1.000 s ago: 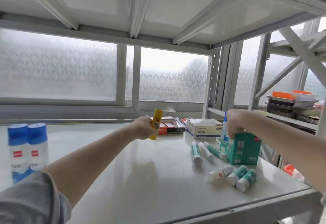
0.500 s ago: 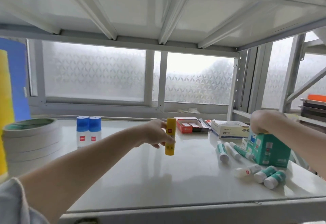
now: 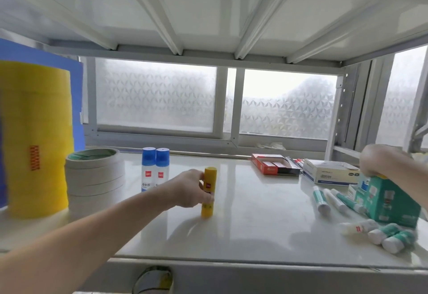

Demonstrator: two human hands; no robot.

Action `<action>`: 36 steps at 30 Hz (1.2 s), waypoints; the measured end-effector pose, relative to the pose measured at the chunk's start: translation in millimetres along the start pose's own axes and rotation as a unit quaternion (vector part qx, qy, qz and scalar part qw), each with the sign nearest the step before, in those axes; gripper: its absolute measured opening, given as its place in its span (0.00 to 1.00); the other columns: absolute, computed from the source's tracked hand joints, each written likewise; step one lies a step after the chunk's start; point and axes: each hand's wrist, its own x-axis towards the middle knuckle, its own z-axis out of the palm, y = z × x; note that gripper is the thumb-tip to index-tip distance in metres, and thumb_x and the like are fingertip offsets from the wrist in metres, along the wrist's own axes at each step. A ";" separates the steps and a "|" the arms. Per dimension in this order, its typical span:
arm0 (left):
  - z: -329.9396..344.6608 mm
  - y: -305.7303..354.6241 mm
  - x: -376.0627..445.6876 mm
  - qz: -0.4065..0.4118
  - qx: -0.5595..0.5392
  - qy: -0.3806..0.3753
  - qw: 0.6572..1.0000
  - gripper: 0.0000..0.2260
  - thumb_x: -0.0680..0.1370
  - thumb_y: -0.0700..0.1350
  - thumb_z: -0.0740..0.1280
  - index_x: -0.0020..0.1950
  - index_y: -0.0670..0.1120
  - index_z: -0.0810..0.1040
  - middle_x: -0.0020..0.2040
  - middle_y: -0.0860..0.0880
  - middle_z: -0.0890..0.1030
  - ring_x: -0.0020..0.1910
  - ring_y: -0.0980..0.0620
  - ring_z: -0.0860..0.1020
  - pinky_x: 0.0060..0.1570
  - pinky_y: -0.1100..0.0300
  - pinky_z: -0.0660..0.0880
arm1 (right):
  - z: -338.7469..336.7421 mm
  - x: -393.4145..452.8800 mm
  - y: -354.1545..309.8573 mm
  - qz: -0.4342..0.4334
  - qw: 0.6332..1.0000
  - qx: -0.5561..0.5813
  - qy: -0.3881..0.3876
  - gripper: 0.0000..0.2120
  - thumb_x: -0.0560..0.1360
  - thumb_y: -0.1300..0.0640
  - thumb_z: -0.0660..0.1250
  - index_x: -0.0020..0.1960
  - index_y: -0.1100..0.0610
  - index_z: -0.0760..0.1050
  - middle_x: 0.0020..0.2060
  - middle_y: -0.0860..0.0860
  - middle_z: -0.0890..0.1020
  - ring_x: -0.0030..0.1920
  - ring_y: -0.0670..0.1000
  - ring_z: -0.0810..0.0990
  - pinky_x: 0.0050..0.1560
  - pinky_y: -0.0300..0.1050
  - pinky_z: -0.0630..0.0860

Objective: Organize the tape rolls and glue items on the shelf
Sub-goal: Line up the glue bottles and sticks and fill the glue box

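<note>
left hand gripping upright glue stick

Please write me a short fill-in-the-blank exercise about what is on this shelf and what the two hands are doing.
1. The left hand grips an upright glue stick whose colour is ____.
2. The two liquid glue bottles have caps coloured ____.
3. The right hand rests on top of a ____ box.
4. The stack of white tape rolls stands to the ____ of the bottles.

Missing words: yellow; blue; green; left
</note>
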 end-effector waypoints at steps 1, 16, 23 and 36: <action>-1.0 -1.8 -0.5 -0.001 0.004 0.005 1.000 0.25 0.75 0.45 0.70 0.69 0.45 0.67 0.60 0.46 0.76 0.56 0.48 0.77 0.55 0.57 0.77 | -0.3 -3.4 -0.3 0.007 1.000 0.019 0.009 0.16 0.73 0.59 0.63 0.60 0.61 0.73 0.46 0.55 0.78 0.44 0.54 0.76 0.50 0.47 0.78; 6.2 -24.1 0.7 0.014 0.019 0.047 0.999 0.22 0.73 0.47 0.71 0.65 0.44 0.73 0.54 0.49 0.78 0.50 0.51 0.78 0.57 0.57 0.77 | -86.4 -86.7 -73.3 -0.363 0.864 0.344 0.057 0.04 0.68 0.64 0.74 0.43 0.63 0.82 0.34 0.55 0.82 0.33 0.50 0.80 0.38 0.42 0.80; 5.0 -22.0 -3.7 0.021 0.033 0.044 0.998 0.21 0.75 0.47 0.69 0.66 0.45 0.72 0.58 0.48 0.78 0.52 0.52 0.76 0.58 0.59 0.74 | -67.7 -136.5 -136.7 -0.484 0.785 0.374 -0.099 0.08 0.69 0.61 0.75 0.48 0.62 0.82 0.43 0.56 0.85 0.38 0.48 0.83 0.41 0.37 0.82; 4.8 -28.6 -8.0 0.036 0.051 0.041 0.997 0.23 0.74 0.47 0.71 0.67 0.46 0.71 0.61 0.50 0.77 0.54 0.54 0.76 0.60 0.61 0.72 | -43.0 -148.8 -160.7 -0.451 0.810 0.336 -0.163 0.18 0.65 0.58 0.78 0.52 0.61 0.78 0.43 0.56 0.84 0.41 0.51 0.85 0.34 0.39 0.81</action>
